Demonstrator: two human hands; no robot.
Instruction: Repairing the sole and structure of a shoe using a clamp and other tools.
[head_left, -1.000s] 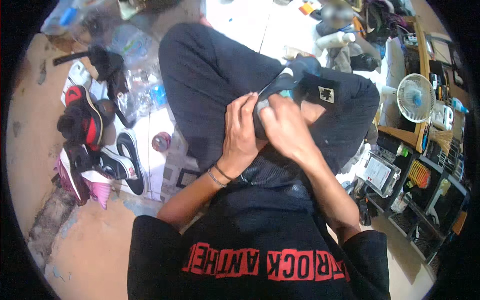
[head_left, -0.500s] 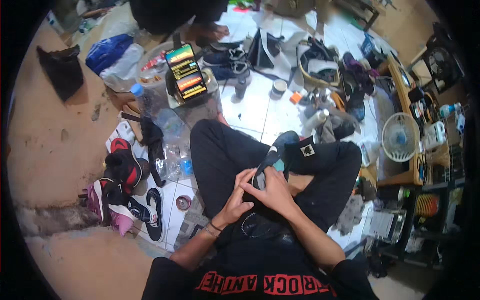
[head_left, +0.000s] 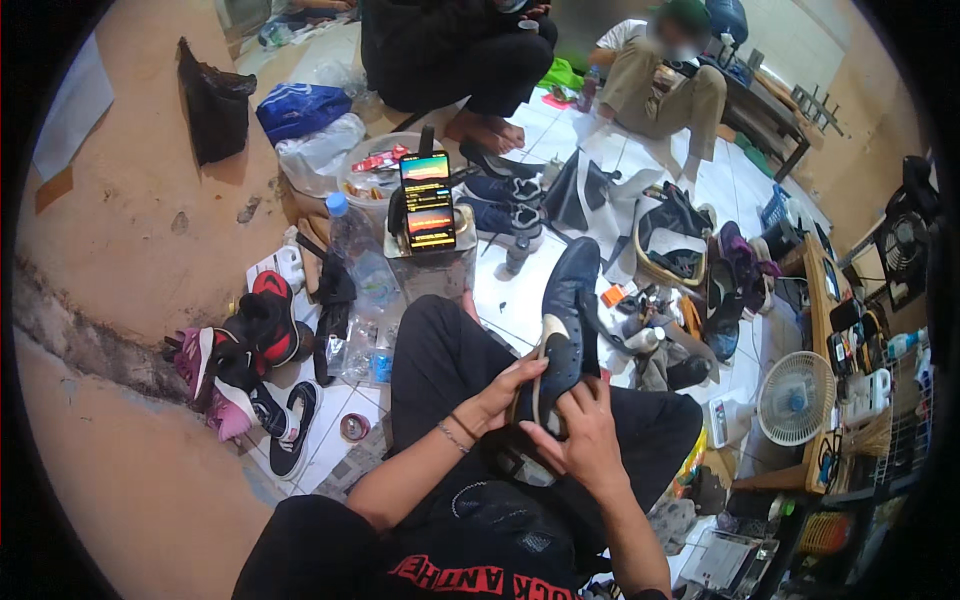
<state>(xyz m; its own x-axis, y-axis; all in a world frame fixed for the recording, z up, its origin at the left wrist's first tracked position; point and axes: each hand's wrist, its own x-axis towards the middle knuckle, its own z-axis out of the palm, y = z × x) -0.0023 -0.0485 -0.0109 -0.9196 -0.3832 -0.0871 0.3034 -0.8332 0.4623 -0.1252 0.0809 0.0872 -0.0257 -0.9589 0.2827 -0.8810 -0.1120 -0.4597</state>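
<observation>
I sit cross-legged on a tiled floor with a dark blue shoe [head_left: 567, 310] held over my lap, its toe pointing away from me. My left hand [head_left: 503, 393] grips the shoe's near end from the left side. My right hand [head_left: 583, 440] holds it from below and the right, fingers curled around its heel. A dark round object [head_left: 517, 462] lies on my lap under the hands.
A pile of red, black and pink sneakers [head_left: 247, 350] lies at my left. Two lit phones [head_left: 428, 200] stand on a box ahead. Plastic water bottles [head_left: 352, 250], more shoes [head_left: 500, 205] and bags crowd the floor. Two people [head_left: 660, 80] sit beyond. A white fan [head_left: 796, 398] stands right.
The view has tilted up and away, so more of the room and the seated people show. The shoe is now raised and stretched out lengthwise between my hands.
</observation>
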